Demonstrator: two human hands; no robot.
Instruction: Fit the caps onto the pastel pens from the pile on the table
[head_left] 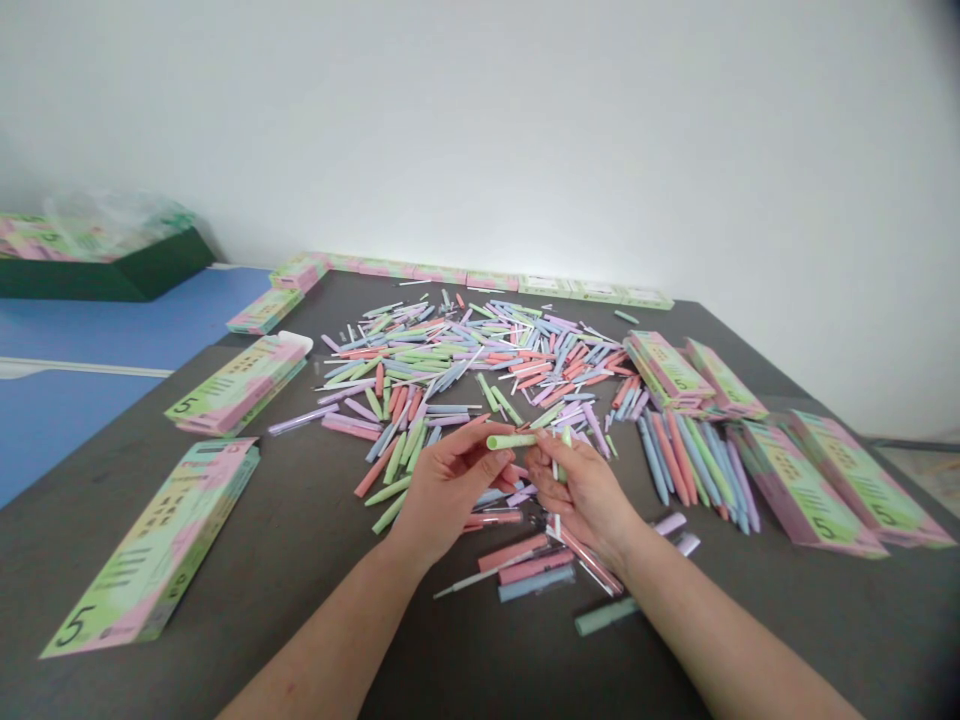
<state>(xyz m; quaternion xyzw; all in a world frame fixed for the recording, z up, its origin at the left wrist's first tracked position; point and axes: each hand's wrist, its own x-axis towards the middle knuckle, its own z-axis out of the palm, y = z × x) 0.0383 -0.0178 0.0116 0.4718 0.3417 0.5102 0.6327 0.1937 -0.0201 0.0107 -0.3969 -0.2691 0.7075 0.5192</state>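
Observation:
My left hand (450, 485) and my right hand (581, 490) meet above the dark table (315, 600), both pinching a light green pen barrel (511, 441) held level between them. My right hand also has a thin green and white piece (559, 468) in its fingers. Under my hands lie loose pink, blue and purple pen parts (525, 565). A wide pile of pastel pen barrels and white refills (465, 355) spreads across the table just beyond.
Flat pastel packs marked 5 lie at the left (161, 545), (236, 385) and at the right (806, 485), (667, 368). More packs line the far edge (480, 278). A row of sorted pens (694, 455) lies right. A dark green box (112, 265) sits far left.

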